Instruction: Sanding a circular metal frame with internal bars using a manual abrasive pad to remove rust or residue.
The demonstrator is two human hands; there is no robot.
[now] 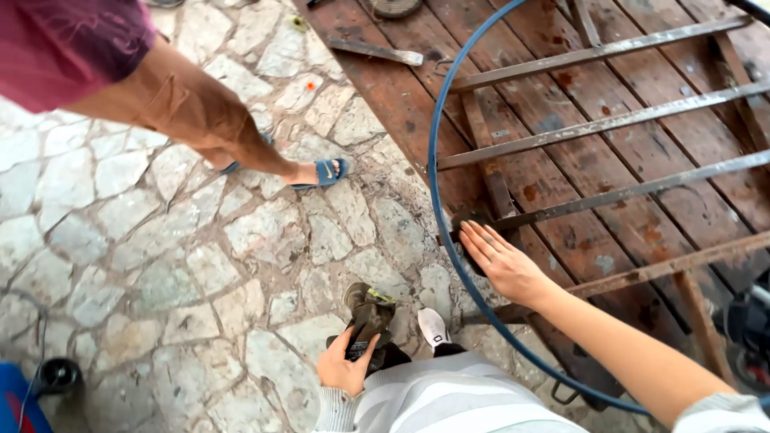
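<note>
My right hand (pixel 503 261) lies flat, fingers spread, on the rusty metal bar frame (pixel 609 124) near its left end, just inside a large blue hoop (pixel 434 128). The frame rests on a worn wooden platform (pixel 401 100). My left hand (pixel 343 366) grips a crumpled dark work glove (pixel 370 314) low over my lap, above the stone paving. My white shoe (pixel 434 327) shows between both hands.
Another person's bare legs in brown shorts and blue sandals (pixel 323 171) stand on the stone paving (pixel 160 265) at upper left. A loose metal strip (pixel 375 51) lies on the platform. A dark round object (pixel 58 374) sits at lower left beside something blue.
</note>
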